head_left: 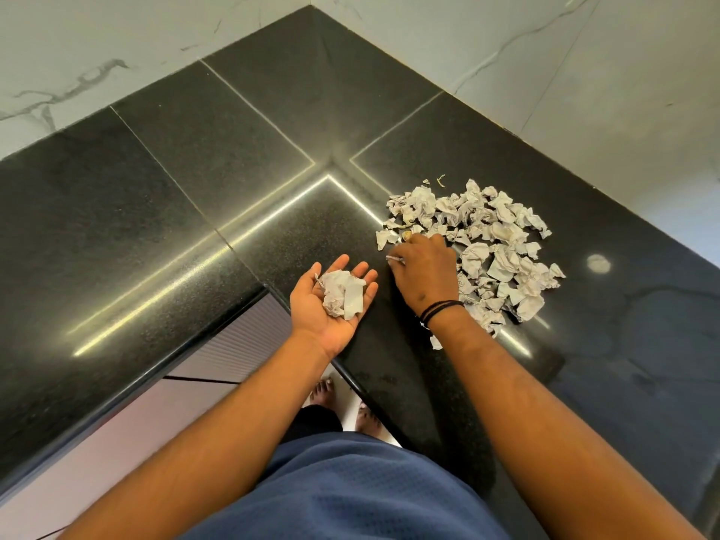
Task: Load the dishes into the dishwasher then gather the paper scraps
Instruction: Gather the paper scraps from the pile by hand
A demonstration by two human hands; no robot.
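A spread of crumpled white paper scraps (491, 243) lies on the black granite counter (195, 212), right of the inner corner. My left hand (311, 305) is held palm up at the counter's edge, with a few scraps (343, 292) lying in the open palm. My right hand (424, 274) lies palm down on the left edge of the pile. Its fingers are curled and pinch a small scrap (394, 259) at the tips. No dishes or dishwasher are in view.
The L-shaped counter runs into a corner of white marble walls (584, 72). Its front edge drops to pale cabinet fronts (128, 418) below. My bare feet (323, 393) stand on the floor in the gap.
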